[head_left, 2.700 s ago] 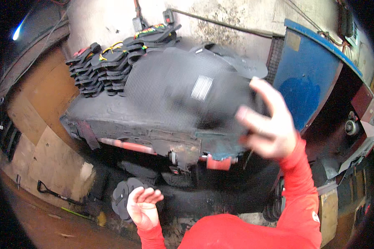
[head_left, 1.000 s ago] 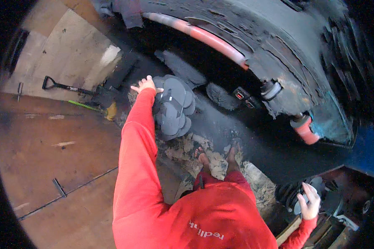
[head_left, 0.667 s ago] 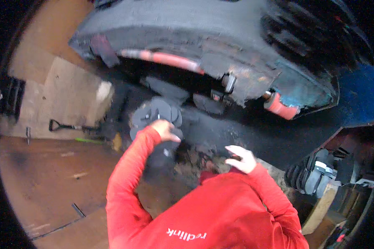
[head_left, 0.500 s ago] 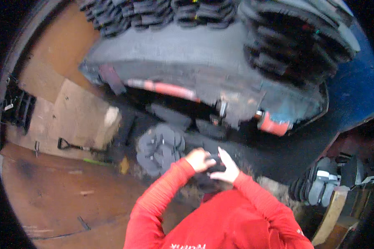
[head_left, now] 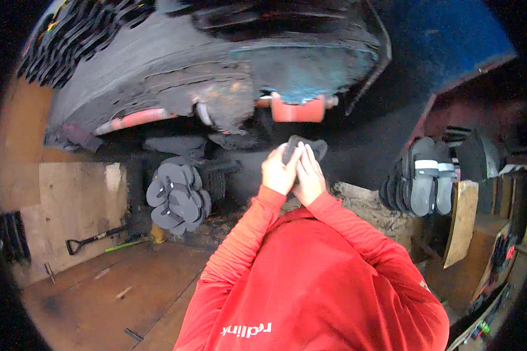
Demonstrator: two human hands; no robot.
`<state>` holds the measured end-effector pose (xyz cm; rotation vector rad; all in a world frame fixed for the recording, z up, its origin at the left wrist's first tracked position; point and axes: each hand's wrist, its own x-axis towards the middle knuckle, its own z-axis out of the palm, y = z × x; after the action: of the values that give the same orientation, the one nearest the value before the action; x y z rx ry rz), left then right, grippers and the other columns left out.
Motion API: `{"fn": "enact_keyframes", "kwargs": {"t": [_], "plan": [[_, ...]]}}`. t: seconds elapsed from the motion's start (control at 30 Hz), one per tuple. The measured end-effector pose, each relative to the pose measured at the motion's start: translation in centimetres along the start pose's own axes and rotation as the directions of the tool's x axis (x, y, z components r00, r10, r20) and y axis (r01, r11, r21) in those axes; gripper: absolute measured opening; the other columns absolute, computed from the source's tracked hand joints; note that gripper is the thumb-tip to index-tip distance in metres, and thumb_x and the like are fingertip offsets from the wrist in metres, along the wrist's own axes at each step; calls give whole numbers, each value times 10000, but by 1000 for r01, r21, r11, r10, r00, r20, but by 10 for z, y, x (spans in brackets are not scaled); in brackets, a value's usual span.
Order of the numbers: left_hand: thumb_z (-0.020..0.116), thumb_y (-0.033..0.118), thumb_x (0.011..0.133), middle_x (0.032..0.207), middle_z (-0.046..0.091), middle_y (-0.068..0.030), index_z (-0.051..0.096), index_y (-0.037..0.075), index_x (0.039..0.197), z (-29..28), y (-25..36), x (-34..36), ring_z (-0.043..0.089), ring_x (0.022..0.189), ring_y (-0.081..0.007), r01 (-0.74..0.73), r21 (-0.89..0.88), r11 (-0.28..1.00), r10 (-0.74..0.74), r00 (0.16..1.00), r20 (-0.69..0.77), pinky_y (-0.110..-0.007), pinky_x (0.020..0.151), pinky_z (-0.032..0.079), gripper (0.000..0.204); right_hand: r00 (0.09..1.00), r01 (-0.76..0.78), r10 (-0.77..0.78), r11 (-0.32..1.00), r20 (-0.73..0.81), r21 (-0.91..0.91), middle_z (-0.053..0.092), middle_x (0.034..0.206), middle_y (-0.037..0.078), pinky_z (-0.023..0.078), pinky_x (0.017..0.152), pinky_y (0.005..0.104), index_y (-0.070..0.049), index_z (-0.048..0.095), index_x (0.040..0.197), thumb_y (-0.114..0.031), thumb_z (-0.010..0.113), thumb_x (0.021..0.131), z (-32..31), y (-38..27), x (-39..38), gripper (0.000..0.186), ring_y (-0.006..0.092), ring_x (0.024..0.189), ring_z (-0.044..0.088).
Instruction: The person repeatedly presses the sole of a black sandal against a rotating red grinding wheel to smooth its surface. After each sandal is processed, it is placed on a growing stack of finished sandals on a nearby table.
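Observation:
In the middle of the view, my left hand (head_left: 278, 171) and my right hand (head_left: 311, 176) are closed together around a dark sandal (head_left: 294, 142). The fingers of both hands point away from me and cover much of it, so its strap cannot be made out. A grey-black rounded end (head_left: 318, 150) sticks out past my right fingertips. Beyond my hands, a red cylindrical roller (head_left: 298, 109) is fixed at the near edge of a dusty workbench (head_left: 140, 64). To the left of my hands, a pile of grey sandals (head_left: 178, 196) sits low down.
Stacked dark sandals (head_left: 79, 44) stand at the bench's far left. Grey sandals with white labels (head_left: 423, 178) hang at the right, above a wooden board (head_left: 461, 222). A blue panel (head_left: 445, 41) rises behind. A black-handled tool (head_left: 93, 238) lies at the left by a brown floor (head_left: 105, 292).
My view has swung to the right, so the bench and the sandal pile appear farther left. My hands have come closer together around the sandal and now point forward, toward the roller.

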<state>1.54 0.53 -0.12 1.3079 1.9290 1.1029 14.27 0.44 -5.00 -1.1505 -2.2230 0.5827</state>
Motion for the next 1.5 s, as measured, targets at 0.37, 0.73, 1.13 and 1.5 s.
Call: {"fn": "enact_keyframes", "kwargs": {"t": [0.37,0.73,1.13,1.5], "plan": [[680,383,920,828,700,-251,688,-27,1005,-11,37,37,722,825,-385,35,101,994,-38,999,28,-410,696,560,418,994,-60,48,989,94,135,271,1592,247,440,1059,552,-53,433,1462,-104,724,719,-10,-1,33,799,485,1424,328],[687,336,920,850,715,-226,702,-19,1073,-19,41,38,735,788,-314,25,159,987,-37,997,67,-369,690,560,387,993,-5,-17,983,116,185,259,1599,244,444,1067,518,-85,429,1481,-149,765,717,-20,6,38,837,496,1402,360],[695,225,925,978,727,-219,662,-18,1187,-31,58,17,745,901,-255,-77,89,993,80,996,-28,-336,780,562,360,966,253,-245,959,-78,129,383,1529,267,400,1074,607,-83,573,1323,-196,787,732,-12,16,45,639,504,1385,388],[715,97,894,1211,670,-228,605,-19,1300,-41,24,-29,678,1110,-325,-67,4,998,66,986,-151,-368,950,529,436,921,382,-390,885,-25,265,449,1478,236,327,1138,596,-104,624,1287,-124,760,790,-11,24,36,516,478,1389,386]]}}
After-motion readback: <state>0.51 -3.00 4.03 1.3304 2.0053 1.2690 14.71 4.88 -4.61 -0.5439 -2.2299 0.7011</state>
